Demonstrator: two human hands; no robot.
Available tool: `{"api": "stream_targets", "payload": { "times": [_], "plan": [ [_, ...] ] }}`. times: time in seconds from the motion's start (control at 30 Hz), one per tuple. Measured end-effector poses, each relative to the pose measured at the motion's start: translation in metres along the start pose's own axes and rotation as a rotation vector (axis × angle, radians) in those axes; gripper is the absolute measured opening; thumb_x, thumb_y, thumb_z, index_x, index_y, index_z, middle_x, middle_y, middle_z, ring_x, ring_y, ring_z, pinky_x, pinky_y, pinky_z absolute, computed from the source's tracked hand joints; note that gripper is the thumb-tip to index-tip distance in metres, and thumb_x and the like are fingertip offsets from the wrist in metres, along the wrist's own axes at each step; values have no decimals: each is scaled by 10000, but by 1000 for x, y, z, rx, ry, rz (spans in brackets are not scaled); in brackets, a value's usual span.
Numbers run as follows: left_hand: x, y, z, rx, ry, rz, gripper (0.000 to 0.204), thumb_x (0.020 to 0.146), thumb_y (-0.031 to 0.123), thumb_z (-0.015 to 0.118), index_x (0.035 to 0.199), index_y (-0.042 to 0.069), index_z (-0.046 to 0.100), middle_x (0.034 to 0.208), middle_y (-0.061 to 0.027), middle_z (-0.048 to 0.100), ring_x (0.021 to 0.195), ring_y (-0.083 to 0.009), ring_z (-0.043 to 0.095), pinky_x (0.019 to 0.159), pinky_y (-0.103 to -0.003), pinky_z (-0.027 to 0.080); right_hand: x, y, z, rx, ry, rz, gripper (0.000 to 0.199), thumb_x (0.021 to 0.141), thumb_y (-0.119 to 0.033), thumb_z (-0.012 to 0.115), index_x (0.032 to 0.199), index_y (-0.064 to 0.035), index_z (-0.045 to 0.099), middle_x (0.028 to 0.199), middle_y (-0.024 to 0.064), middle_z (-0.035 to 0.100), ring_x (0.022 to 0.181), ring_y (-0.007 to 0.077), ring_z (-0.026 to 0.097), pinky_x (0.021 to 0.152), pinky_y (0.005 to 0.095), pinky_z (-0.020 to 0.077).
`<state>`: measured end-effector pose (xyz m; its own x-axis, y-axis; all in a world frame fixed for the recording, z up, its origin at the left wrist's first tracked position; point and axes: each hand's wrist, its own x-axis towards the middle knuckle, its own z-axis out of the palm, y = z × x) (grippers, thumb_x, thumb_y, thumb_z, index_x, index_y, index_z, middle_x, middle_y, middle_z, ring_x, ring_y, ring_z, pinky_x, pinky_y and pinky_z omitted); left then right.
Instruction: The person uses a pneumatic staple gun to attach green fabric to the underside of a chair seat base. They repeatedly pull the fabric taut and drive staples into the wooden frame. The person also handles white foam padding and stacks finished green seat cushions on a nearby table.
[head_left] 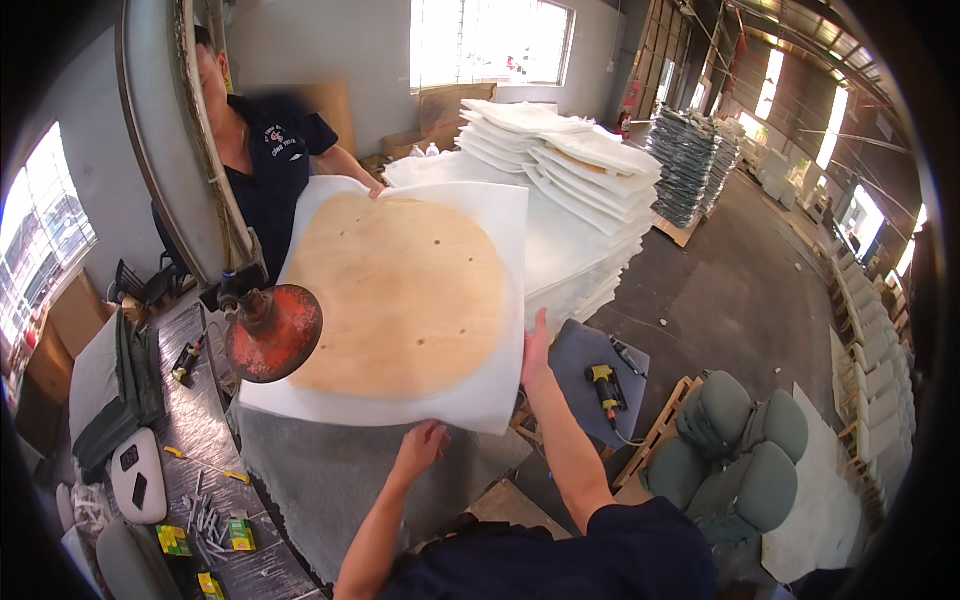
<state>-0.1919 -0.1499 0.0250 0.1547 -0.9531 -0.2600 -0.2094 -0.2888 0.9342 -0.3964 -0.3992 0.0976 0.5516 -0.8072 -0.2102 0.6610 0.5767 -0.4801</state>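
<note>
A pale plywood panel (400,300) with rounded corners and several small holes lies on a white padding sheet (505,215). My left hand (420,446) is closed on the sheet's near edge, its fingertips curled at the border. At the right edge, my right hand (537,352) grips the sheet, with some fingers hidden by it. Across from me, a co-worker's hand (375,188) touches the far edge. A worn red dome-shaped fixture (275,335) on a hanging arm covers the panel's left side. Beneath the sheet lies grey material (370,480).
A tall stack of white padding sheets (570,170) stands behind the panel. To the right, a yellow-black staple gun (606,388) rests on a grey-blue panel (570,365), near grey-green cushions (755,490). Left, a bench (270,540) holds small boxes (240,534) and another power tool (187,360).
</note>
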Motion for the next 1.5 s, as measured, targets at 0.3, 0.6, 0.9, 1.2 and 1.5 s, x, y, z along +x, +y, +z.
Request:
{"api": "stream_targets", "payload": {
  "times": [0.3,0.6,0.9,1.2,1.5],
  "plan": [
    [-114,30,-23,-1650,-16,536,683,1092,591,507,1556,91,520,1555,-150,573,1384,-278,578,1053,-467,524,-48,75,51,-562,-339,-146,865,1067,-739,427,1570,-43,534,1576,154,584,1422,352,564,1222,514,413],
    [-263,-32,-109,-1350,118,595,904,1025,735,486,1631,70,400,1632,-175,486,1463,-346,497,1174,-528,417,-114,104,99,209,-339,386,700,1093,-632,483,1529,-96,591,1490,105,648,1362,258,605,1169,437,463],
    [-351,-112,-149,-1326,211,628,1132,958,880,466,1705,50,281,1709,-200,399,1542,-414,415,1295,-588,311,-156,104,107,-690,-239,-267,634,1117,-584,480,1515,-105,600,1431,56,676,1289,206,624,1139,386,483],
    [-231,-82,-101,-656,809,-156,551,992,117,757,1479,-38,551,1377,-123,689,1225,-206,663,1038,-355,531,-104,141,-1,-1081,-49,117,529,1010,-237,744,1448,7,575,1296,131,702,1144,212,673,1006,356,528],
    [-248,-51,-107,-350,908,-315,469,941,178,809,1332,-52,688,1161,-149,789,1020,-212,750,899,-365,591,-106,123,-3,-1096,-48,73,482,966,-122,778,1393,11,598,1254,122,720,1125,203,689,994,354,543]
  ]
}}
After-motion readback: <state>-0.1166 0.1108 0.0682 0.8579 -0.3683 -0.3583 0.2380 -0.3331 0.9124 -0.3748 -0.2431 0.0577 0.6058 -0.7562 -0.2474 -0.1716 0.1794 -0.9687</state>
